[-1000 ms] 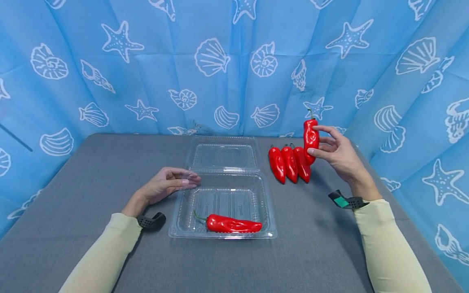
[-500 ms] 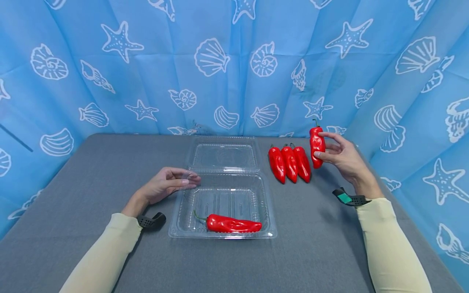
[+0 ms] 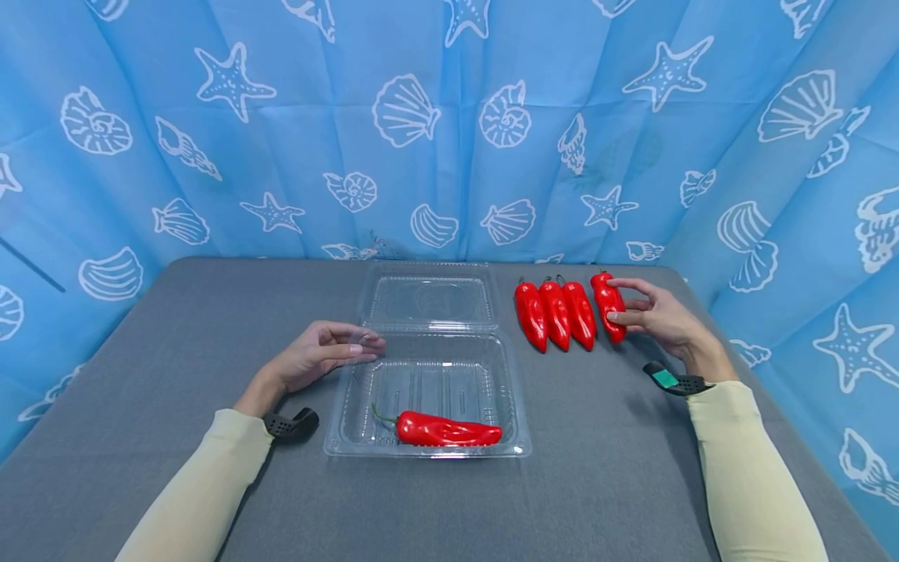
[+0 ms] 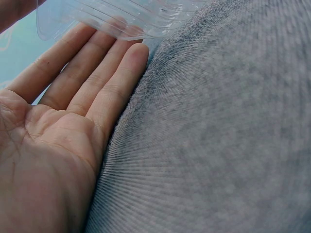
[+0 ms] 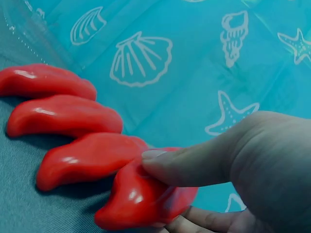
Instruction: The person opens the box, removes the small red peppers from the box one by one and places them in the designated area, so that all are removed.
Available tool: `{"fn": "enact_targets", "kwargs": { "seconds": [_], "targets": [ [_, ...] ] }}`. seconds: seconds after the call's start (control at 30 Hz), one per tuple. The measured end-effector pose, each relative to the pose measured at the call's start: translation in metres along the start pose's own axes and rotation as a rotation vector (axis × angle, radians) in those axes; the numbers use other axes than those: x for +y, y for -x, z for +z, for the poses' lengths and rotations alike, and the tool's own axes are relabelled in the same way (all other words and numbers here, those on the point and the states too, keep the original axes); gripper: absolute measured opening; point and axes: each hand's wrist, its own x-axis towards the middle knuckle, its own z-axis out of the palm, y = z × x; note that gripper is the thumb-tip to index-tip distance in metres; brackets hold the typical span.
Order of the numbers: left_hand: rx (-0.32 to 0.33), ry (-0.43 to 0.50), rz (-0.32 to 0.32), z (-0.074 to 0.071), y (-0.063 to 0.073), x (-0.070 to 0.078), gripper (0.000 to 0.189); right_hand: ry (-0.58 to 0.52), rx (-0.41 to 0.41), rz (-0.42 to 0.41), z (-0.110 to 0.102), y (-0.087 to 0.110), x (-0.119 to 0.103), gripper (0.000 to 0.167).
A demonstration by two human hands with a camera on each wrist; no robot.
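At the right of the table my right hand (image 3: 667, 324) pinches a glossy long red pepper (image 3: 605, 300) between thumb and fingers. Its thumb presses the pepper from above in the right wrist view. Three similar red peppers (image 3: 557, 314) lie side by side just left of it, stems toward the curtain. My left hand (image 3: 312, 357) touches the left rim of a clear plastic clamshell container (image 3: 516, 390). Seen from the left wrist, its straight fingers (image 4: 104, 80) reach under the plastic edge. Another red pepper (image 3: 449, 429) lies crosswise inside the container near its front wall.
The container's lid (image 3: 428, 298) is folded back flat toward the curtain. A grey cloth (image 3: 597, 484) covers the table. Blue curtain (image 3: 449, 156) with white shell and starfish prints hangs behind and at both sides.
My right hand has shifted right and down with the pepper, lowering it from above the row to the row's right end. The left hand and the container have stayed put.
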Motion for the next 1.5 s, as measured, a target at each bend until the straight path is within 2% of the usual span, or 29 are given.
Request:
{"fn": "enact_targets", "kwargs": {
  "seconds": [0.4,0.8,1.23,1.5],
  "targets": [
    [-0.013,-0.001,0.018,-0.002,-0.001,-0.003,0.037,0.046,-0.044,0.024,0.004,-0.004,0.009,0.073],
    [0.001,-0.015,0.004,-0.002,-0.001,-0.002,0.036,0.119,-0.022,0.017,0.007,-0.003,0.007,0.077],
    [0.016,-0.026,-0.001,-0.001,-0.002,-0.004,0.037,0.157,-0.024,0.009,0.007,-0.007,0.011,0.071],
    [0.023,-0.033,-0.003,-0.001,-0.002,-0.003,0.038,0.227,0.006,-0.020,0.011,-0.006,0.008,0.071]
  ]
}}
